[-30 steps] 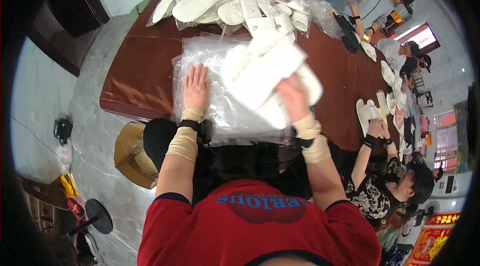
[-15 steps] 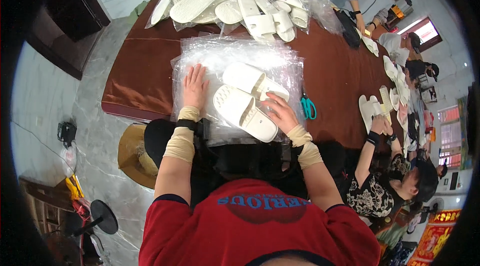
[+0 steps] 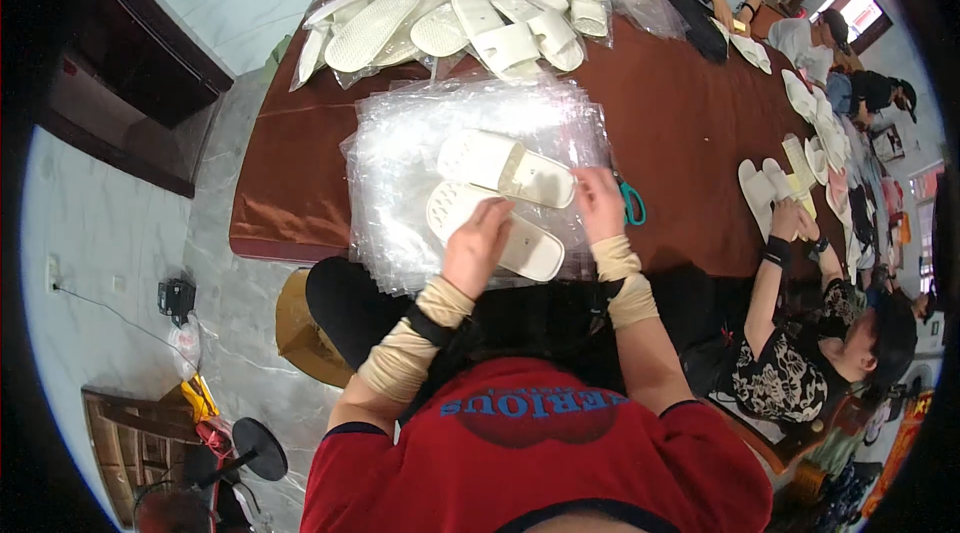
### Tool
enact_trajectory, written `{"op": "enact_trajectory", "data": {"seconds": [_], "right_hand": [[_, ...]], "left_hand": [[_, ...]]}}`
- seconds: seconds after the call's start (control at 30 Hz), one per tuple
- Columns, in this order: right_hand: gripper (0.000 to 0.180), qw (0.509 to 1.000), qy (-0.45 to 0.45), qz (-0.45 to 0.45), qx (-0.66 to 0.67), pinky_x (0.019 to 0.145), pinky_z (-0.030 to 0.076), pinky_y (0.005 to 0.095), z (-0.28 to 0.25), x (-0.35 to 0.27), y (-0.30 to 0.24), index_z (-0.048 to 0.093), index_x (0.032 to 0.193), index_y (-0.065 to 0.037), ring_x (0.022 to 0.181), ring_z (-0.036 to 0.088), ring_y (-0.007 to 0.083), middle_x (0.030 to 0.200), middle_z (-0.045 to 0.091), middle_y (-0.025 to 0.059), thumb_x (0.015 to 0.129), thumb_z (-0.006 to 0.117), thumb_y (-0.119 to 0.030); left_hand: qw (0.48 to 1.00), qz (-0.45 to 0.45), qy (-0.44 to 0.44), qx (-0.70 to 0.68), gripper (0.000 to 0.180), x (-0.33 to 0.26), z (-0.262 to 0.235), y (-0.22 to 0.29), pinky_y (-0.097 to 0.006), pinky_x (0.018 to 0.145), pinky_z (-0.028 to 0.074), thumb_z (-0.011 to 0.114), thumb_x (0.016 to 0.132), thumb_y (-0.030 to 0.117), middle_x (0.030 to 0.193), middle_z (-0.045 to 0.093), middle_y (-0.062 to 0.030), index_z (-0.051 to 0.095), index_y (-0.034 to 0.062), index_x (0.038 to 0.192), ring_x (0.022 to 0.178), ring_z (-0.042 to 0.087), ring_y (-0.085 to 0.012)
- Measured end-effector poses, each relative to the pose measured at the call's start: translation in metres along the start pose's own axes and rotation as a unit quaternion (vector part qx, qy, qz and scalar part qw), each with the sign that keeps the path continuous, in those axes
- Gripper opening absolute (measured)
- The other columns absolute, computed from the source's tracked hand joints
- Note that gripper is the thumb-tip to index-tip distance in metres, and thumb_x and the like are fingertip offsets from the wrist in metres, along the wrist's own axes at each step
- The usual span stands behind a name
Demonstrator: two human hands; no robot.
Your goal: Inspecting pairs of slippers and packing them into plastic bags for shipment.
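A pair of white slippers lies toes to the left on a stack of clear plastic bags [image 3: 395, 148]. My left hand [image 3: 478, 245] is over the strap of the nearer slipper [image 3: 530, 251], its fingers drawn together. It hides part of that strap, and whether it grips anything cannot be made out. At the heel of the farther slipper [image 3: 482, 161], near the right side of the bags, is my right hand [image 3: 600, 205]. Its fingers are bent and close together, slightly blurred; anything between them is hidden. Tan wraps cover both my wrists.
Teal-handled scissors [image 3: 632, 203] lie right of the bags on the brown-covered table [image 3: 690, 163]. Bagged white and pink slippers [image 3: 480, 33] are piled at the far side. To the right, a co-worker's hands [image 3: 792, 221] handle white slippers [image 3: 760, 191]. Others work farther back.
My left hand has moved right from the bags onto the nearer slipper. My right hand has left that slipper, shifting right and slightly farther away beside the other slipper's heel. The head view has shifted.
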State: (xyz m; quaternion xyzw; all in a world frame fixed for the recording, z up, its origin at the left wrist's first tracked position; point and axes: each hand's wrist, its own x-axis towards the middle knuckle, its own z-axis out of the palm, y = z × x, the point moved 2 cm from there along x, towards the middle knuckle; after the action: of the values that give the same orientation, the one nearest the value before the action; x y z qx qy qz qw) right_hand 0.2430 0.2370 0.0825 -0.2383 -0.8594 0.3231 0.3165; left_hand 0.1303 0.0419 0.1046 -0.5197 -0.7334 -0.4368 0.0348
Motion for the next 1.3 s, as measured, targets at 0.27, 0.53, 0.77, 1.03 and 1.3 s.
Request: {"op": "enact_trajectory", "data": {"seconds": [0.27, 0.53, 0.77, 1.03, 1.3], "right_hand": [[0.052, 0.939, -0.068, 0.131, -0.309, 0.088, 0.045, 0.0452, -0.035, -0.030, 0.086, 0.049, 0.126, -0.009, 0.103, 0.051, 0.0387, 0.110, 0.051, 0.0199, 0.077, 0.066, -0.009], [0.049, 0.917, -0.092, 0.149, -0.358, 0.080, 0.050, 0.0453, -0.051, -0.039, 0.092, 0.053, 0.123, -0.012, 0.098, 0.057, 0.0366, 0.107, 0.056, 0.0165, 0.077, 0.068, -0.023], [0.040, 0.976, 0.029, 0.101, -0.192, 0.071, 0.049, 0.0439, -0.075, -0.035, 0.036, 0.054, 0.119, -0.018, 0.087, 0.063, 0.0326, 0.098, 0.065, 0.0135, 0.080, 0.065, -0.023], [0.055, 0.944, -0.112, -0.139, -0.276, 0.080, 0.041, 0.0409, -0.008, -0.021, -0.044, 0.052, 0.118, -0.013, 0.095, 0.051, 0.0280, 0.094, 0.053, 0.0107, 0.069, 0.073, -0.026], [0.048, 0.966, -0.064, -0.105, -0.229, 0.075, 0.045, 0.0429, 0.004, -0.007, -0.038, 0.053, 0.117, -0.013, 0.087, 0.059, 0.0294, 0.087, 0.061, 0.0105, 0.073, 0.071, -0.023]], "left_hand": [[0.972, -0.090, -0.100, 0.194, 0.054, -0.014, 0.061, -0.001, -0.035, 0.061, 0.055, 0.061, 0.081, 0.016, 0.119, 0.057, -0.0111, 0.043, 0.0033, 0.131, 0.080, 0.067, -0.0260], [0.972, -0.136, -0.079, 0.172, 0.044, -0.022, 0.077, -0.016, -0.038, 0.057, 0.052, 0.062, 0.082, 0.016, 0.103, 0.061, -0.0095, 0.049, 0.0080, 0.123, 0.070, 0.065, -0.0285], [0.953, -0.218, 0.041, -0.209, 0.010, -0.003, 0.047, 0.008, -0.028, 0.050, 0.048, 0.060, 0.087, 0.007, 0.073, 0.063, -0.0062, 0.064, 0.0041, 0.096, 0.055, 0.059, -0.0156], [0.924, -0.246, 0.058, -0.288, 0.015, 0.004, 0.030, 0.015, -0.021, 0.049, 0.045, 0.056, 0.091, 0.006, 0.076, 0.066, -0.0034, 0.065, 0.0016, 0.103, 0.057, 0.054, -0.0056], [0.899, -0.241, 0.009, -0.366, 0.015, 0.000, 0.001, 0.011, -0.022, 0.053, 0.047, 0.055, 0.093, 0.007, 0.077, 0.065, -0.0040, 0.065, 0.0001, 0.101, 0.058, 0.054, -0.0058]]}}
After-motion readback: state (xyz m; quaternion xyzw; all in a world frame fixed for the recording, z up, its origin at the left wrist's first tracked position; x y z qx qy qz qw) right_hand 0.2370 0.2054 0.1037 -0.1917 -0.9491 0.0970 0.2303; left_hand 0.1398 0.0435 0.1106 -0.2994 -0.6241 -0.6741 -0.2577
